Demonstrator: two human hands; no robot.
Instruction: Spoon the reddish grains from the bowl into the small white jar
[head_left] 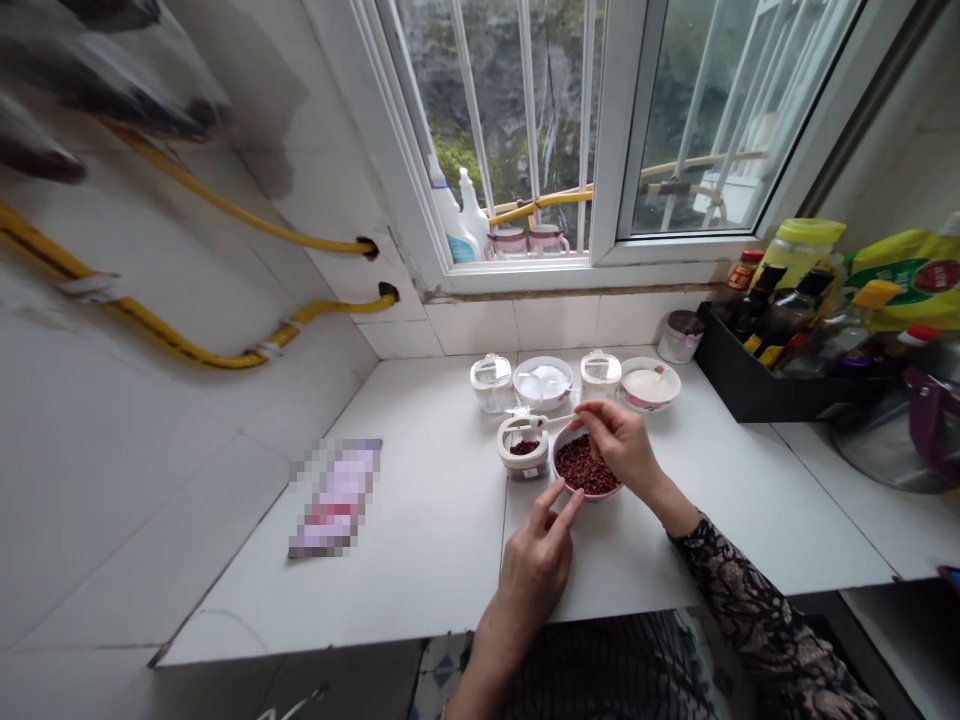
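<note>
Beneath the barred window point(531, 110), on a white tiled counter point(427, 560): one set of bowls and small jars, with two bare hands at work.

Item: one bowl point(602, 496), pinkish outside, filled with reddish-brown dried grains point(581, 468) (peppercorn-like in look), standing near the middle of the counter. Item: one white-rimmed jar point(517, 470), just to the bowl's left, uncovered, partly filled with similar dark grains.

Right hand point(621, 440), in a dark floral sleeve point(739, 580): raised over the bowl, fingers pinched on the handle of a small white spoon point(556, 418), whose head lies over the jar's far side; whether it carries grains cannot be told. Left hand point(536, 555): not closed round anything, two fingers extended, their tips at the bowl's near rim.

Behind, in a row from left to right: one clear-lidded jar point(493, 393); one bowl of white matter point(547, 407); a second clear-lidded jar point(600, 378); one floral bowl of off-white matter point(652, 407).

At right: one black box point(739, 385) of bottles point(784, 305), and a pot with a purple handle point(874, 455). At left, well apart: one lilac packet point(341, 500), blurred into squares. On the wall: yellow pipes point(180, 345).
</note>
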